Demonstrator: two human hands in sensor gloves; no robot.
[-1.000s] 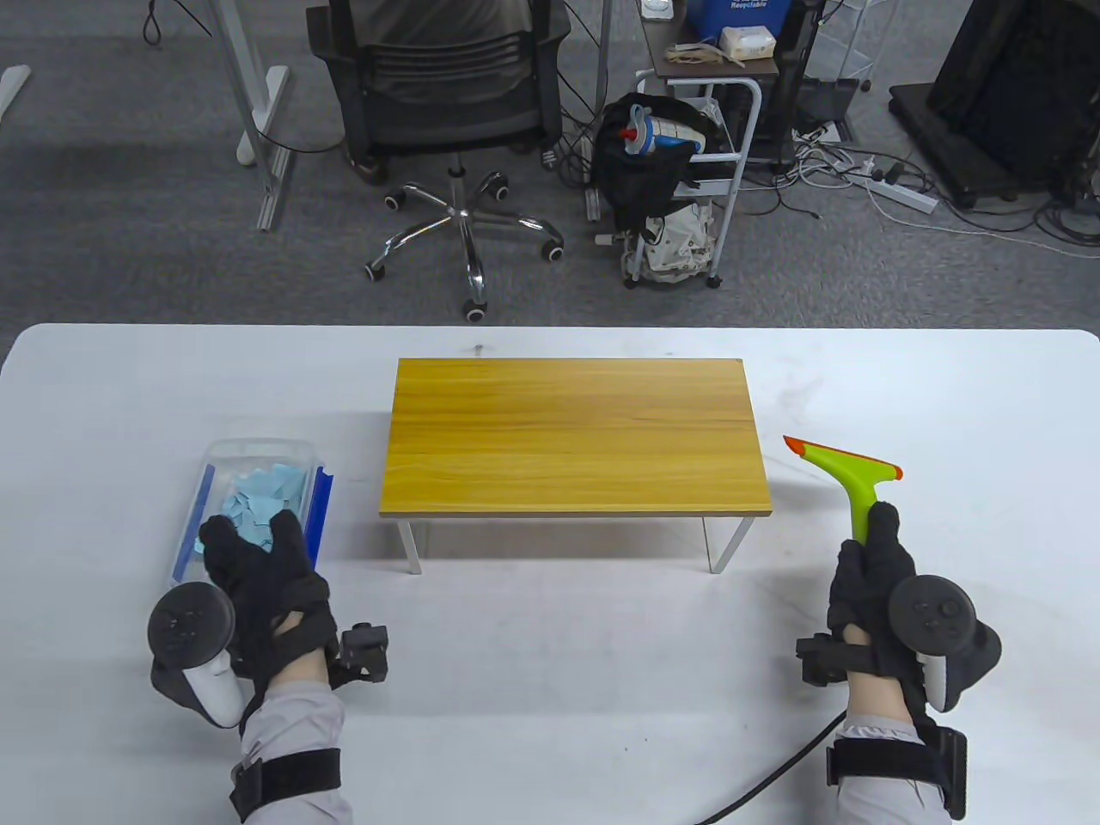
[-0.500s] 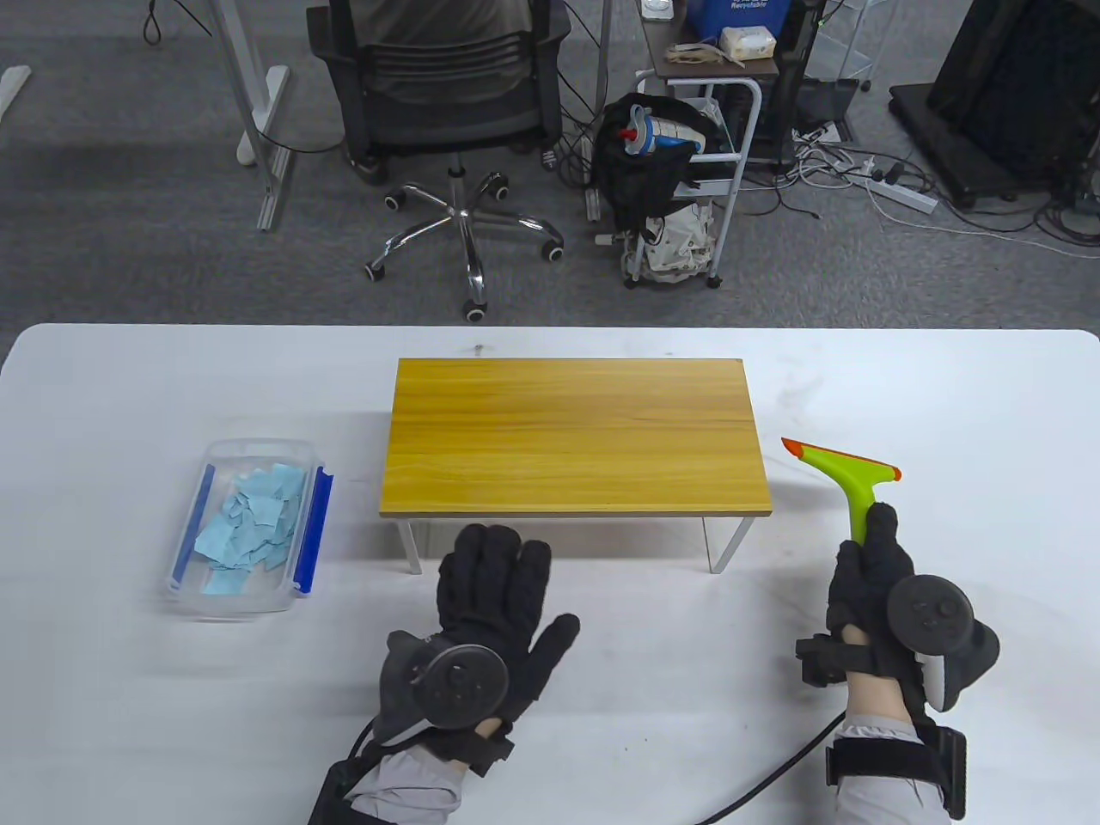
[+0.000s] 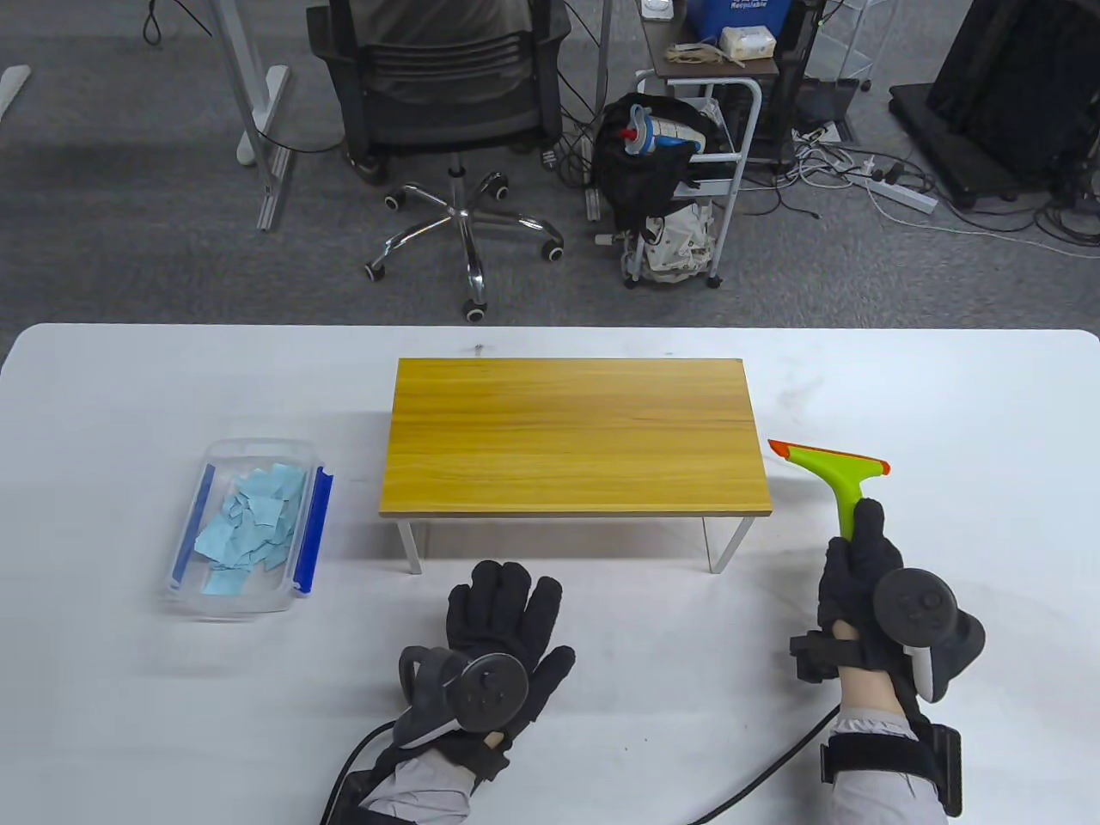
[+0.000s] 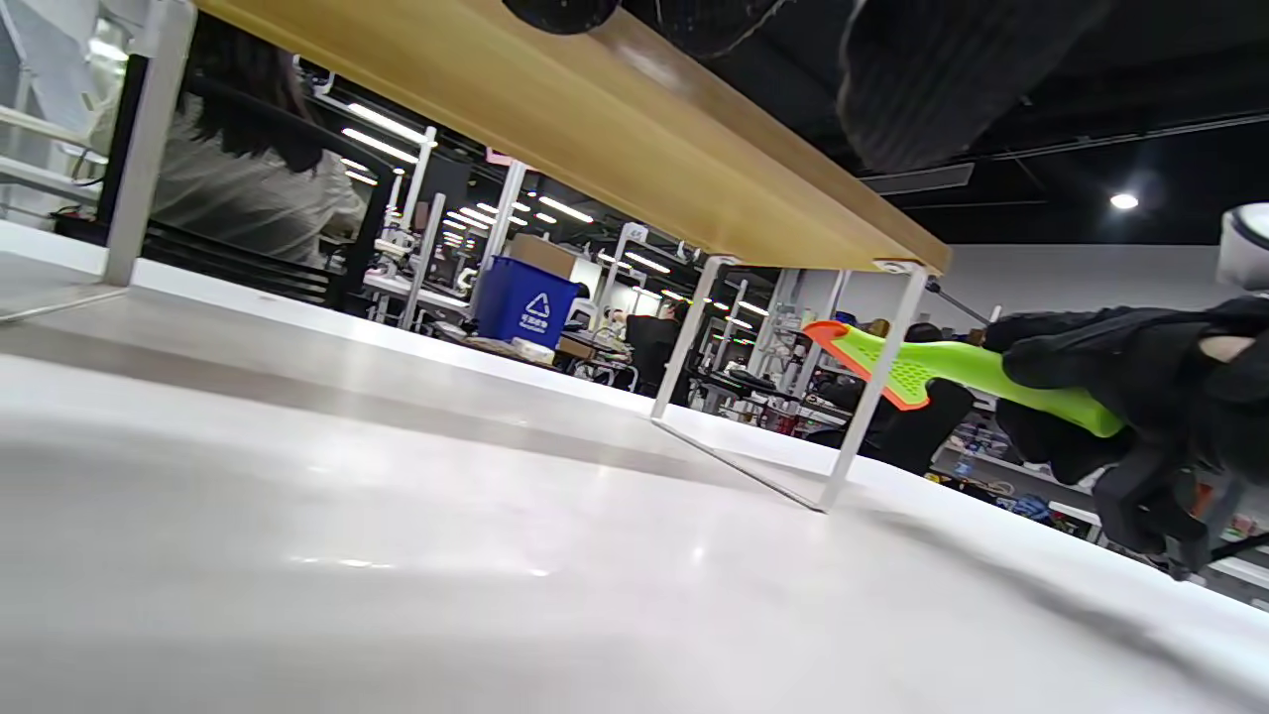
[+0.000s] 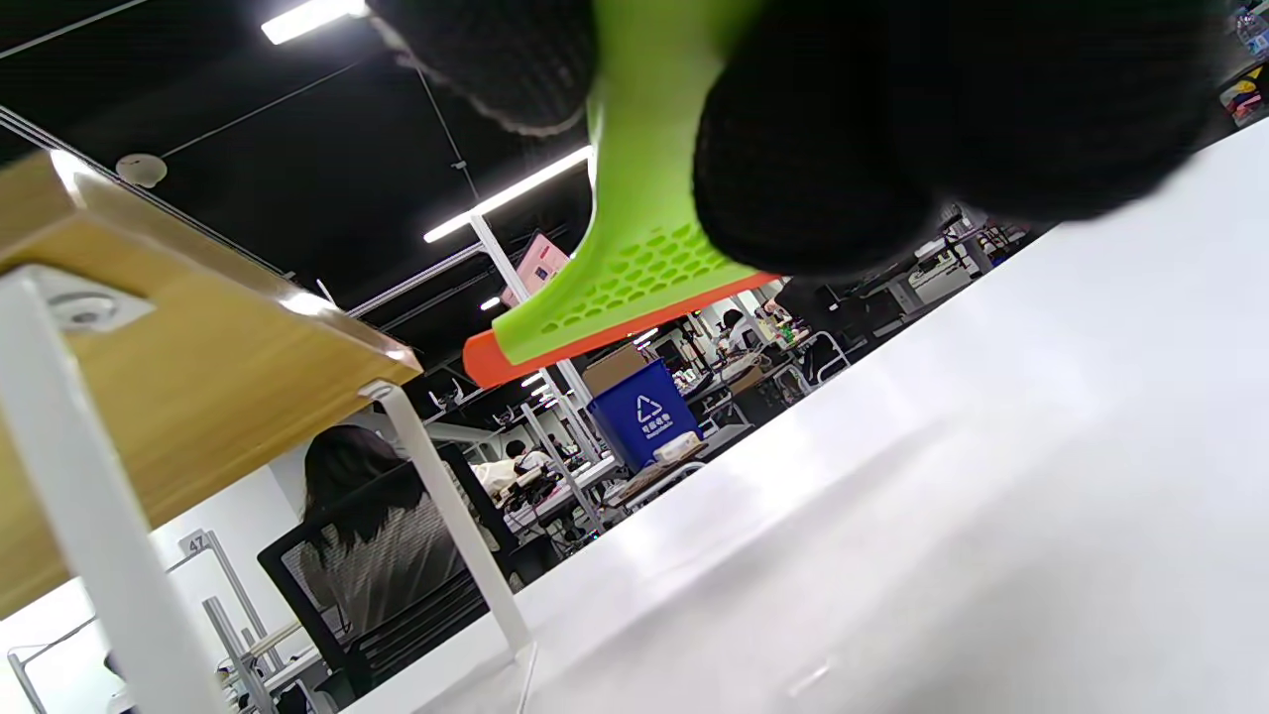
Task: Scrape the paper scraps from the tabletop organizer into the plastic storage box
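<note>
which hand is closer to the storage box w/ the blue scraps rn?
Left. The left hand lies open on the table, right of the plastic storage box and in front of the organizer. The right hand grips the green scraper beyond the organizer's far side.

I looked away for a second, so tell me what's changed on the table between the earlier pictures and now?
The left hand left the plastic storage box and crossed right to lie open on the table in front of the wooden organizer, holding nothing. The right hand, gripping the green scraper, shifted slightly left toward the organizer. The box, its blue paper scraps and the organizer stayed put.
</note>
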